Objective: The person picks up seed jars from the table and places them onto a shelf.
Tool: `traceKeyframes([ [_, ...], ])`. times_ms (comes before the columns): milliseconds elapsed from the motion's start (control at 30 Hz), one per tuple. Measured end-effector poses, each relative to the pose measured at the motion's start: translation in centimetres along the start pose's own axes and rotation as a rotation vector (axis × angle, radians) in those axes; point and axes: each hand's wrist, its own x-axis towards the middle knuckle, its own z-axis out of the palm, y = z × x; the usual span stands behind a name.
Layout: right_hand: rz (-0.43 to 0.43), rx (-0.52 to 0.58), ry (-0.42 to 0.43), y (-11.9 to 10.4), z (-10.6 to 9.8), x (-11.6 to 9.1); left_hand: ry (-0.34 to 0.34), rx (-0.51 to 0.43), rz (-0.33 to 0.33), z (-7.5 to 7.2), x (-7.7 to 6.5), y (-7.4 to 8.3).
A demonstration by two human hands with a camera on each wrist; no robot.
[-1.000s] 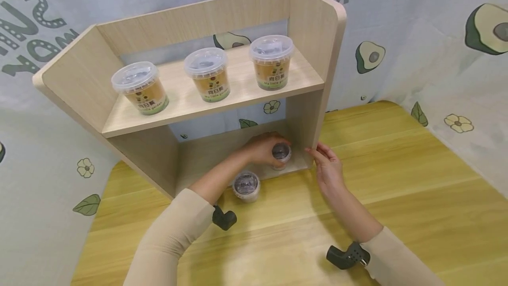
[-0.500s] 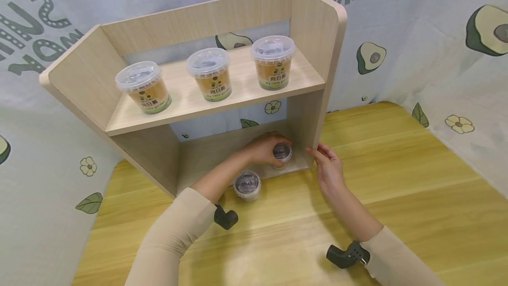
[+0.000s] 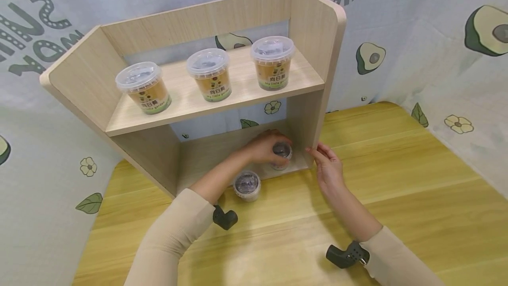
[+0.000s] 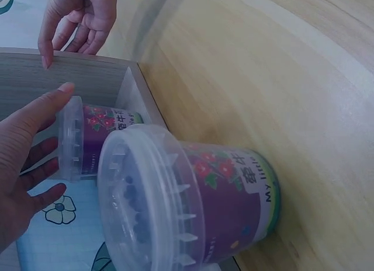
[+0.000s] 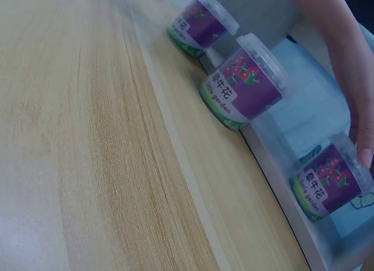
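On the lower board of the wooden shelf point(image 3: 317, 96) stands a clear-lidded cup point(image 3: 281, 165) with a purple label. My left hand point(image 3: 263, 147) is at its lid; in the left wrist view the thumb and fingers point(image 4: 41, 160) are spread loosely beside the lid, not curled round the cup. Another purple cup point(image 3: 247, 186) stands on the table at the shelf's front edge. A third purple cup point(image 5: 201, 24) appears in the right wrist view. My right hand point(image 3: 330, 169) holds the front edge of the shelf's right side panel, thumb inside and fingers outside.
On the upper board stand three orange cups: a left one point(image 3: 148, 96), a middle one point(image 3: 214, 85) and a right one point(image 3: 273, 74). The wooden table point(image 3: 397, 162) extends right of the shelf. A printed cloth point(image 3: 409, 56) hangs behind.
My left thumb and fingers have loosened and shifted slightly at the lid of the cup on the lower board. My right hand keeps its place on the side panel.
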Motion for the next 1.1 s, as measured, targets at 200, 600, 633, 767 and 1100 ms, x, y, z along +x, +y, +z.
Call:
traceKeyframes([
  [200, -0.001, 0.011, 0.001, 0.0, 0.0, 0.0, 0.081, 0.096, 0.007, -0.8, 0.0, 0.5],
  [600, 0.003, 0.030, 0.017, 0.1, 0.0, 0.0, 0.084, 0.080, 0.009, -1.2, -0.3, 1.0],
  [633, 0.002, 0.034, 0.017, 0.1, 0.0, 0.0, 0.091, 0.078, 0.015, -1.3, -0.4, 1.1],
  [767, -0.001, 0.027, 0.014, 0.1, 0.0, 0.0, 0.116, 0.078, 0.038, -1.5, -0.9, 1.3],
  [1100, 0.001, 0.017, 0.011, 0.1, 0.0, 0.0, 0.114, 0.075, 0.009, -1.4, -2.9, 1.8],
])
